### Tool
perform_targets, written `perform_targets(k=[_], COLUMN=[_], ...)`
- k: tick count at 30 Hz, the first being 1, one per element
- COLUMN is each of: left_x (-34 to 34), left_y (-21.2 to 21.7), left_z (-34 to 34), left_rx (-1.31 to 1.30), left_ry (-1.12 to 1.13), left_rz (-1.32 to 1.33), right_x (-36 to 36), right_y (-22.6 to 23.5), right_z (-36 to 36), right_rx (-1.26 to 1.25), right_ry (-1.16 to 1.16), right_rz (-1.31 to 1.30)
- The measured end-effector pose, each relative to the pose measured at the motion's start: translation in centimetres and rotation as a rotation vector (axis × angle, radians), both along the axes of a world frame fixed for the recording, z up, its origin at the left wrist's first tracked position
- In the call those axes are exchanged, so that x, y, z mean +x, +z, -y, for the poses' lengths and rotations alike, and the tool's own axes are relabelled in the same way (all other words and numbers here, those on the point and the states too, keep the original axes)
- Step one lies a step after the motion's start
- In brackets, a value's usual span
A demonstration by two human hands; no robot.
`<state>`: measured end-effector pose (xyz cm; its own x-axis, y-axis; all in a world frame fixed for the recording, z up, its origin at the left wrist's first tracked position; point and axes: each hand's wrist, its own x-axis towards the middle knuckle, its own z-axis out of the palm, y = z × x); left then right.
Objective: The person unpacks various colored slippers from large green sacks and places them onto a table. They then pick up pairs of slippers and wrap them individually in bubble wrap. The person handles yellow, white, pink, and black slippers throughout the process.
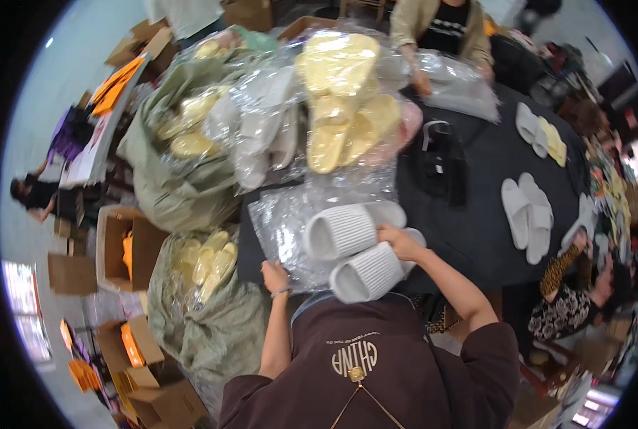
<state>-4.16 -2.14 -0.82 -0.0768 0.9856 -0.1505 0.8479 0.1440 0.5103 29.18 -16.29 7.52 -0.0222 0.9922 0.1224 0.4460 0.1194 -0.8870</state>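
My right hand (403, 244) grips a pair of light grey slide slippers (342, 233) between their soles, ridged straps facing me. The slippers hang over a clear plastic bag (283, 227) that lies flat at the table's near edge. My left hand (275, 277) is closed on the bag's near left edge, its fingers partly hidden. Just beyond is a heap of bagged slippers: yellow ones (340, 68) on top and grey ones (258, 118) to the left. A black tape dispenser-like object (440, 161), blurred, stands right of the heap.
On the black table (476, 236), loose grey slippers (527, 214) and a yellow slipper (553, 141) lie to the right. Across it, a person (440, 36) handles clear bags (458, 84). Green sacks (183, 154) and cardboard boxes (130, 247) stand left. Another person (565, 307) is at the right.
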Motion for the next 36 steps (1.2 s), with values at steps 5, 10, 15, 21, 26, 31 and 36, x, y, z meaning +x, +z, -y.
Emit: perform_targets(k=[5, 10, 15, 21, 26, 31, 36], left_x=[-0.2, 0.3, 0.8, 0.7, 1.3, 0.8, 2.5], left_y=[-0.3, -0.7, 0.3, 0.0, -0.1, -0.7, -0.2], left_z=[-0.2, -0.5, -0.1, 0.3, 0.1, 0.3, 0.3], left_rx=[0.015, 0.007, 0.036, 0.046, 0.033, 0.129, 0.060], left_ry=[-0.019, -0.022, -0.013, 0.003, 0.051, 0.085, 0.135], left_rz=[-0.050, -0.097, -0.085, -0.098, -0.142, -0.166, -0.129], right_x=[-1.2, 4.0, 15.7, 20.1, 17.5, 24.8, 33.0], right_y=[7.5, 15.2, 14.0, -3.8, -8.2, -7.5, -7.4], right_z=[-1.2, 4.1, 15.1, 31.4, 31.7, 27.7, 31.7], right_rx=[-0.111, 0.364, 0.478, -0.150, -0.400, -0.676, -0.755], right_ry=[-0.220, -0.653, -1.281, -1.478, -1.384, -1.568, -1.318], right_rz=[-0.608, -1.514, -0.499, 0.306, 0.576, 0.648, 0.597])
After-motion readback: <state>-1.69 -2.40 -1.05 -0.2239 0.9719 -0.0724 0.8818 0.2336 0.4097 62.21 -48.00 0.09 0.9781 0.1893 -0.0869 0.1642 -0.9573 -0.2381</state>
